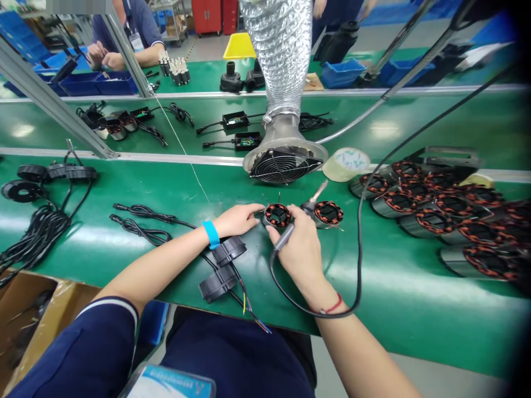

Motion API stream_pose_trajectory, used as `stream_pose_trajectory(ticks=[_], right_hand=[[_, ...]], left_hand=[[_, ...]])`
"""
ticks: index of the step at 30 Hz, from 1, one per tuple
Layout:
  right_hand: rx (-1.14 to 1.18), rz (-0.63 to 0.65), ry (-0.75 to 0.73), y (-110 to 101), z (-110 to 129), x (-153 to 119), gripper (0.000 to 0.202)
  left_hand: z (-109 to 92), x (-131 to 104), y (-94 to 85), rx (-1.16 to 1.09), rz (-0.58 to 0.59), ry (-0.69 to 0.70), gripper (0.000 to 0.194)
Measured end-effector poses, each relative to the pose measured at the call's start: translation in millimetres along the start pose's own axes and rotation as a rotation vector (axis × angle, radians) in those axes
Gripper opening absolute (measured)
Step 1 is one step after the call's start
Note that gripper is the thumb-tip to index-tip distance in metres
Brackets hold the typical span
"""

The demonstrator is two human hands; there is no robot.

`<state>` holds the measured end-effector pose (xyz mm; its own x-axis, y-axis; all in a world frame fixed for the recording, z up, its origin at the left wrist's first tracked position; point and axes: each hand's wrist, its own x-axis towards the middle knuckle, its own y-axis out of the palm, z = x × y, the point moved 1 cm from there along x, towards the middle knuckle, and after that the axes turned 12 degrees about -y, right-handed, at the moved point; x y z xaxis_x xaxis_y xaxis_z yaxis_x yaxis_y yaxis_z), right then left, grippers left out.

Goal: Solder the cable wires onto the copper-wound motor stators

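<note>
One silver cylindrical stator with orange copper windings (277, 215) stands mid-frame on the glossy green table (385, 315), between the hands. The right hand (305, 249) wraps its fingers round a grey pen-shaped soldering iron (284, 237); the left hand (238, 220) has its fingers at the stator's left edge, though whether they grip it I cannot tell.

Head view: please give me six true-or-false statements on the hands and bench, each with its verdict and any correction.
1. The right hand holds a corded tool. True.
2. The red wrist cord is on the left wrist. False: the red wrist cord is on the right.
3. The left hand is at the left side of a wound core. True.
4. The tool's tip points into that core. False: the tip points away from it.
5. A blue wristband is on the left wrist. True.
6. The silver duct hangs at far left. False: the silver duct hangs near the picture's middle.
</note>
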<state>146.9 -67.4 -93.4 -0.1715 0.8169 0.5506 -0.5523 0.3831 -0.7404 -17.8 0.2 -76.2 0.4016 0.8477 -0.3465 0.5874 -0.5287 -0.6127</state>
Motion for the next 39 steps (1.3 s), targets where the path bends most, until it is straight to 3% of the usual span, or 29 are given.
stream_pose_trajectory(ticks=[4,7,11,13,15,18,21,23,27,30,34,36,39], right_hand=[[0.047,0.062,0.048,11.4,-1.2,14.3,0.046],[0.106,0.103,-0.014,7.1,-4.7,7.8,0.046],[0.237,0.133,-0.159,-3.7,-5.3,-15.6,0.045],[0.276,0.101,-0.196,-5.7,-4.2,-24.4,0.044],[0.305,0.063,-0.209,-4.7,-3.4,-29.0,0.043],[0.348,0.045,-0.218,-1.5,-3.9,-30.8,0.044],[0.37,0.051,-0.209,-0.5,-4.7,-31.1,0.049],[0.369,0.049,-0.216,-1.2,-4.1,-31.7,0.052],[0.299,0.027,-0.197,-2.7,-1.2,-33.0,0.056],[0.299,0.018,-0.182,-3.2,-0.5,-32.9,0.057],[0.42,0.096,-0.216,-5.5,-3.1,-31.3,0.055],[0.46,0.126,-0.204,-7.8,-5.0,-30.5,0.057],[0.475,0.157,-0.168,-10.8,-7.2,-29.8,0.06]], left_hand=[[-2.8,-5.9,-8.4,0.062,-0.029,-0.018,0.016],[0.7,-20.0,-13.9,0.011,0.089,-0.026,0.015],[-0.6,-37.5,-7.9,-0.395,0.33,-0.136,0.022],[-6.9,-41.7,-2.2,-0.569,0.385,-0.178,0.023],[-14.6,-43.3,1.3,-0.586,0.396,-0.182,0.022],[-20.6,-43.9,-2.0,-0.492,0.333,-0.184,0.023],[-16.9,-43.3,-13.6,-0.313,0.083,-0.185,0.027],[-12.5,-41.8,-20.5,-0.198,-0.008,-0.176,0.026],[-6.8,-35.8,-24.3,-0.13,0.145,-0.121,0.022],[-5.3,-30.3,-21.0,-0.234,0.27,-0.052,0.023],[-5.8,-23.8,-14.6,-0.324,0.426,0.059,0.03],[-5.9,-20.3,-15.4,-0.291,0.359,0.067,0.029],[-5.7,-15.0,-22.3,-0.169,0.124,0.05,0.024]])
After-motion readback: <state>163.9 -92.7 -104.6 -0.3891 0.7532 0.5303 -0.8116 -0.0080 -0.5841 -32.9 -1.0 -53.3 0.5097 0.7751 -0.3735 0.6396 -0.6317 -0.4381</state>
